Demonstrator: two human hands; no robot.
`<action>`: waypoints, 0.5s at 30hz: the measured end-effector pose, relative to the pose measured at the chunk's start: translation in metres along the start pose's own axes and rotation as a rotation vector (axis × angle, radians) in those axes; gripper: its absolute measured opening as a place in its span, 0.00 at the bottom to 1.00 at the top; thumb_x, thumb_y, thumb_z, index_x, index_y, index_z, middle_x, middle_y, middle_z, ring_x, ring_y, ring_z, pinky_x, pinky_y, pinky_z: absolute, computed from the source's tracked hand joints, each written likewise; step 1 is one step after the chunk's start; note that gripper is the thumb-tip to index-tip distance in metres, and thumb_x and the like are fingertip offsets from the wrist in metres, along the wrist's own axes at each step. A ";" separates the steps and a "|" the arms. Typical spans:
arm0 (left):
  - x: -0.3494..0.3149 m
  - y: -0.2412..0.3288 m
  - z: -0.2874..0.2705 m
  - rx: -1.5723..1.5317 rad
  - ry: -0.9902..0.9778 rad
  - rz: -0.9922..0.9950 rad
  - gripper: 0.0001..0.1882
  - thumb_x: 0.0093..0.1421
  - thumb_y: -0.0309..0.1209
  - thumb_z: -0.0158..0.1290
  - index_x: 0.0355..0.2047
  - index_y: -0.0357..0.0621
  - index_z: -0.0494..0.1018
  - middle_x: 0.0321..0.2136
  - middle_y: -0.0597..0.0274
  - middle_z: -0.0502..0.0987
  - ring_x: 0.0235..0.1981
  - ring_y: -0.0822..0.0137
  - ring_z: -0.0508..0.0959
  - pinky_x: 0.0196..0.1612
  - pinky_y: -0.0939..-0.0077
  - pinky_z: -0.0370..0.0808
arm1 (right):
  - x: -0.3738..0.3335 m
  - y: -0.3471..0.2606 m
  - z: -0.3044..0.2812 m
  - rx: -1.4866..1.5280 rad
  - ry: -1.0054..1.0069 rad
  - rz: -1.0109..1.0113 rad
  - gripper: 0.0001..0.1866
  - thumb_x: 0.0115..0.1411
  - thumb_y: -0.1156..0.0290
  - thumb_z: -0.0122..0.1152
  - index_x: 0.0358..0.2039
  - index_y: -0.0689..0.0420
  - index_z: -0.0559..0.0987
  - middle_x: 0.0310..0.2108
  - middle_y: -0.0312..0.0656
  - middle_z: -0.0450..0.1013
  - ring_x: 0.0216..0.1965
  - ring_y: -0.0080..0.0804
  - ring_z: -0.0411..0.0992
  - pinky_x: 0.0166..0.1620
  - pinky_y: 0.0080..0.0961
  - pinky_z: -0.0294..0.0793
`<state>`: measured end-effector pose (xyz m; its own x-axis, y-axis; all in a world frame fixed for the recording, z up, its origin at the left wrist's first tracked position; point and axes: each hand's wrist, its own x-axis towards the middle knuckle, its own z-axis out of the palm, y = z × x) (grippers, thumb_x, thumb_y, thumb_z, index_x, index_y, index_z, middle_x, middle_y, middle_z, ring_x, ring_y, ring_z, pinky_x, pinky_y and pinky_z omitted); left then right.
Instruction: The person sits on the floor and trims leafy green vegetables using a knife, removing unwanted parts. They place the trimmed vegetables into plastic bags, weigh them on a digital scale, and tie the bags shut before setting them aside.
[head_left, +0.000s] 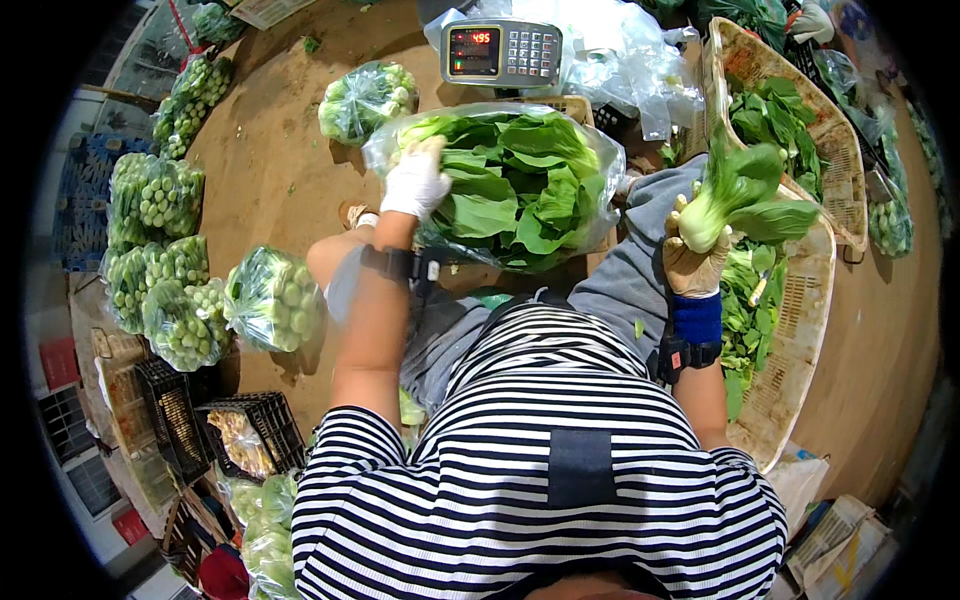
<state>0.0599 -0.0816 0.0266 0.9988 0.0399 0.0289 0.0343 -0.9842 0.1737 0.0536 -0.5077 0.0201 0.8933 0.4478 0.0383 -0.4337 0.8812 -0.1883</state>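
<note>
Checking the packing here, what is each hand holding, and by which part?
Right hand grips a bok choy head by its pale stem base. Left hand presses the top of the clear bag of greens.

Digital scale [502,52] at top centre, red lit display, grey keypad beside it. Crumpled clear plastic bags [625,55] heaped just right of the scale. One filled bag of greens [366,100] lies alone on the brown dirt floor [270,180], left of the scale. Further filled bags [165,265] piled along the left side, stacked touching one another. Dark plastic crates [215,430] at lower left, one holding yellowish produce. Blue crate [85,200] at far left edge. Light woven basket [835,140] at upper right, loose leafy greens inside. Cardboard and paper [830,530] at lower right.
</note>
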 end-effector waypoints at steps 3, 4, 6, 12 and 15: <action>0.003 -0.021 0.003 0.029 -0.192 -0.096 0.32 0.49 0.38 0.48 0.56 0.49 0.60 0.56 0.57 0.63 0.60 0.55 0.58 0.59 0.52 0.54 | -0.002 0.001 0.000 0.020 -0.009 0.015 0.33 0.57 0.61 0.56 0.61 0.50 0.55 0.59 0.50 0.56 0.55 0.46 0.61 0.49 0.36 0.71; 0.005 -0.022 0.003 0.043 -0.219 -0.084 0.32 0.49 0.39 0.48 0.57 0.48 0.60 0.57 0.57 0.62 0.60 0.55 0.57 0.59 0.53 0.54 | 0.000 0.002 0.000 -0.021 -0.014 0.013 0.33 0.58 0.62 0.55 0.61 0.49 0.54 0.58 0.51 0.56 0.56 0.48 0.60 0.49 0.37 0.71; 0.010 -0.032 -0.001 -0.007 -0.276 -0.010 0.35 0.47 0.39 0.50 0.57 0.48 0.59 0.58 0.56 0.60 0.61 0.55 0.56 0.59 0.53 0.54 | 0.001 0.004 0.000 -0.096 0.040 -0.016 0.31 0.58 0.60 0.55 0.59 0.53 0.56 0.58 0.54 0.57 0.54 0.51 0.62 0.48 0.39 0.72; 0.010 -0.029 -0.011 0.154 -0.251 -0.024 0.41 0.40 0.34 0.58 0.58 0.59 0.59 0.54 0.51 0.63 0.58 0.51 0.59 0.57 0.57 0.59 | 0.002 0.002 0.000 -0.144 0.040 0.034 0.35 0.58 0.62 0.55 0.62 0.51 0.52 0.58 0.53 0.57 0.53 0.45 0.62 0.50 0.36 0.69; 0.015 -0.021 -0.027 0.203 -0.307 -0.037 0.43 0.34 0.39 0.65 0.55 0.59 0.63 0.51 0.49 0.65 0.54 0.50 0.63 0.54 0.58 0.62 | 0.003 0.003 0.000 -0.166 0.045 0.038 0.35 0.58 0.61 0.55 0.62 0.52 0.52 0.57 0.53 0.57 0.53 0.46 0.63 0.51 0.35 0.69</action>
<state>0.0734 -0.0561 0.0498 0.9597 0.0532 -0.2760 0.0466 -0.9984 -0.0306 0.0544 -0.5035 0.0197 0.8826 0.4698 -0.0147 -0.4450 0.8251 -0.3480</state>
